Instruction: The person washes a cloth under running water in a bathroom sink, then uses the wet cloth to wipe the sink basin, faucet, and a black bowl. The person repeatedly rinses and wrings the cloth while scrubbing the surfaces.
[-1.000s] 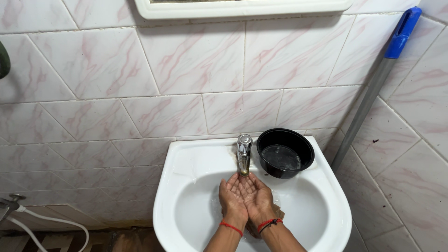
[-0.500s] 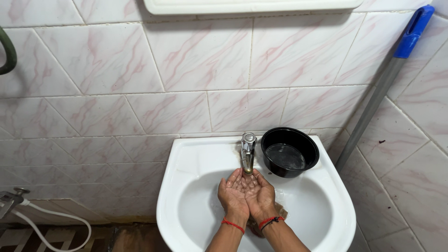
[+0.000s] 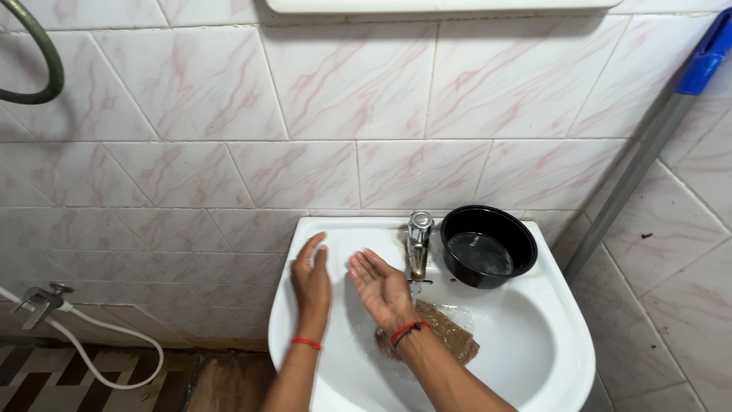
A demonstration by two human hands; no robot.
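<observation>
My left hand point(image 3: 312, 279) hovers over the left rim of the white washbasin point(image 3: 560, 320), fingers straight and slightly apart, holding nothing. My right hand point(image 3: 380, 285) is palm up to the left of the chrome tap point(image 3: 418, 244), empty and wet, fingers spread. Each wrist wears a red thread band. Water runs from the tap into the bowl. A brown mesh-like piece point(image 3: 448, 334) lies in the basin under the water, just right of my right wrist. A black round bowl point(image 3: 488, 246) holding water stands on the basin's back right ledge, beside the tap.
Pink-veined white tiles cover the wall. A grey pole with a blue handle point(image 3: 648, 152) leans in the right corner. A white hose and small valve point(image 3: 46, 299) sit low at left. A green hose loop point(image 3: 42, 61) hangs at top left. A white shelf edge runs along the top.
My hands were cupped together under the tap; they have now parted and swung left, the left one over the basin rim. The view has shifted left and down.
</observation>
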